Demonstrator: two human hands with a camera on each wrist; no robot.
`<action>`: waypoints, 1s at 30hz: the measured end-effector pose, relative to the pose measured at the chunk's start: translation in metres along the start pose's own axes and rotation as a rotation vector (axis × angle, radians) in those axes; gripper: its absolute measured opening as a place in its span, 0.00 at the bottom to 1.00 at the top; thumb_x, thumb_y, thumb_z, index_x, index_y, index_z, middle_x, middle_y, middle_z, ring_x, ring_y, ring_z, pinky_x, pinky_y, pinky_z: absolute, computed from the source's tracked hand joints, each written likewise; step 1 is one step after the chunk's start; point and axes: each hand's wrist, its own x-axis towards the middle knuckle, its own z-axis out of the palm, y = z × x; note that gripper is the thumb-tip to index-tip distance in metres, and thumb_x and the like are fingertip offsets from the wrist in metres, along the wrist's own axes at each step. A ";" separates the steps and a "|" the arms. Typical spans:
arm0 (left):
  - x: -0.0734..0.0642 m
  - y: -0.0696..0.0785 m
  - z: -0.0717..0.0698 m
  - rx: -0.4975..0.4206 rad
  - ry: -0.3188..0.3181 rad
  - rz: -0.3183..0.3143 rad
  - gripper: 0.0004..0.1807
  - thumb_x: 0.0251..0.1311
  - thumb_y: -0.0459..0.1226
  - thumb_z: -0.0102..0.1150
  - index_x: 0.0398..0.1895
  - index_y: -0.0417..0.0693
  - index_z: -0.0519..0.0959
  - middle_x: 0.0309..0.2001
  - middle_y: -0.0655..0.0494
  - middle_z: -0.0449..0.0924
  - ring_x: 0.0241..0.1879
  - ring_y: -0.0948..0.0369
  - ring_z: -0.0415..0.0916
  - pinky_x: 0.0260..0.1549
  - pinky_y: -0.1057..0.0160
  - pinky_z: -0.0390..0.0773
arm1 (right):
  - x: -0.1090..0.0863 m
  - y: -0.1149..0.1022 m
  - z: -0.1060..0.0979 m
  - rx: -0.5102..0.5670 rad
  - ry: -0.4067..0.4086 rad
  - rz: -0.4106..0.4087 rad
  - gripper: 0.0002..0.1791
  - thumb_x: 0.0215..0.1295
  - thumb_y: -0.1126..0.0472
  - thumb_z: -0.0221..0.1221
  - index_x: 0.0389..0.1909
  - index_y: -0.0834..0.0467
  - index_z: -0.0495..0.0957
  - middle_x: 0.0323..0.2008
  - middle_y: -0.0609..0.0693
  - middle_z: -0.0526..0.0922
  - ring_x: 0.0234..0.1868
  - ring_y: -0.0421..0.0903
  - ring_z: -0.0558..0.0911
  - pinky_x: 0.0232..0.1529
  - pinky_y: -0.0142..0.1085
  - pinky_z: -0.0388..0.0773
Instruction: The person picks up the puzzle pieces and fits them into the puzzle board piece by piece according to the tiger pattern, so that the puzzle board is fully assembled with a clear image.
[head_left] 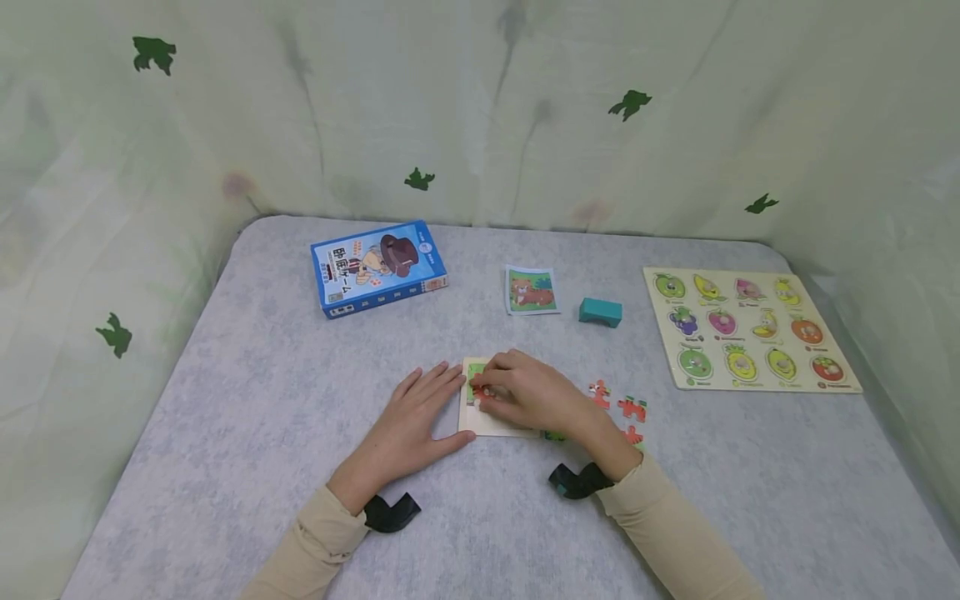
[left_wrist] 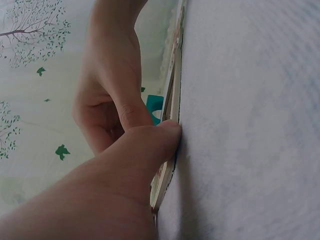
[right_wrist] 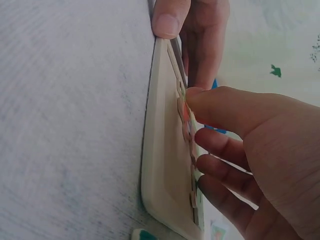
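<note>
A small wooden jigsaw tray [head_left: 501, 427] lies on the table between the two hands, with a few red and green pieces along its left part. My left hand [head_left: 414, 421] rests at its left side, fingers extended to the upper left edge and thumb on the lower left corner. Over the tray, my right hand [head_left: 538, 393] pinches a red puzzle piece [right_wrist: 185, 111] between thumb and fingers. That hand hides much of the tray in the head view. Several loose puzzle pieces [head_left: 632, 408] lie right of the tray, partly behind the right wrist.
Behind the tray lie a bear picture card [head_left: 532, 302] and a teal arched block [head_left: 600, 312]. A blue game box [head_left: 378, 268] sits at the back left. A fruit puzzle board [head_left: 720, 327] lies at the right. Curtains stand round the table [head_left: 247, 433].
</note>
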 end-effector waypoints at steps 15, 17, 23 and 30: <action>0.001 0.001 0.001 0.001 0.006 0.001 0.47 0.61 0.58 0.69 0.77 0.42 0.65 0.79 0.48 0.61 0.81 0.51 0.53 0.80 0.42 0.48 | -0.012 -0.004 -0.014 -0.002 0.002 0.026 0.19 0.71 0.52 0.66 0.60 0.49 0.85 0.52 0.45 0.85 0.53 0.43 0.79 0.56 0.39 0.81; 0.001 0.001 0.001 0.003 0.006 0.001 0.47 0.61 0.58 0.69 0.77 0.42 0.65 0.79 0.48 0.62 0.81 0.51 0.53 0.80 0.42 0.48 | -0.014 -0.004 -0.015 0.000 0.002 0.026 0.19 0.71 0.52 0.66 0.60 0.50 0.84 0.52 0.45 0.85 0.53 0.43 0.80 0.56 0.38 0.81; 0.000 0.000 0.002 0.000 0.011 0.005 0.47 0.62 0.58 0.69 0.77 0.43 0.65 0.79 0.49 0.62 0.81 0.51 0.53 0.80 0.42 0.48 | -0.021 -0.004 -0.021 0.010 0.015 0.036 0.19 0.70 0.53 0.67 0.59 0.50 0.85 0.51 0.45 0.85 0.54 0.44 0.79 0.55 0.39 0.82; 0.001 0.000 0.002 -0.001 0.016 0.006 0.47 0.61 0.57 0.70 0.77 0.43 0.66 0.79 0.49 0.62 0.80 0.50 0.53 0.79 0.42 0.48 | -0.030 -0.003 -0.026 0.006 0.028 0.063 0.19 0.68 0.53 0.68 0.59 0.50 0.85 0.50 0.45 0.85 0.54 0.44 0.80 0.56 0.40 0.82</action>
